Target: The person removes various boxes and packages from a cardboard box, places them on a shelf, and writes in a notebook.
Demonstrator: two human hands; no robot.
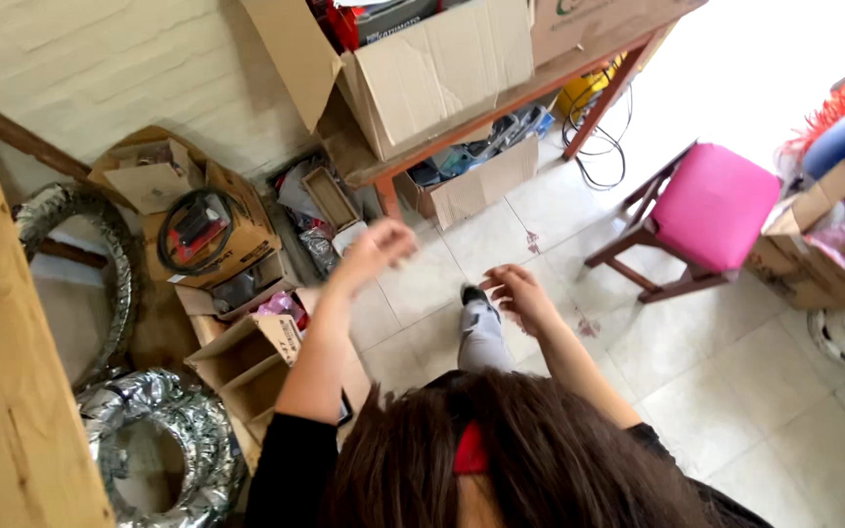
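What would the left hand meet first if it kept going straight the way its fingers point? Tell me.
Probably the large open cardboard box on the orange-framed table. The left hand is blurred and empty, and depth is unclear.

Open pale tiled floor (735, 391) ahead; passage bounded by stacked brown cardboard boxes (237, 293) at left, pink-cushioned wooden stool (711, 207) at right.

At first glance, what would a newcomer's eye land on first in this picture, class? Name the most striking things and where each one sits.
The bright pink stool stands out on the pale tiled floor at the right. In the middle, the person's left hand and right hand are raised, empty, above the floor. At the left, open cardboard boxes crowd the wall, with coils of silver foil ducting beside a wooden board.
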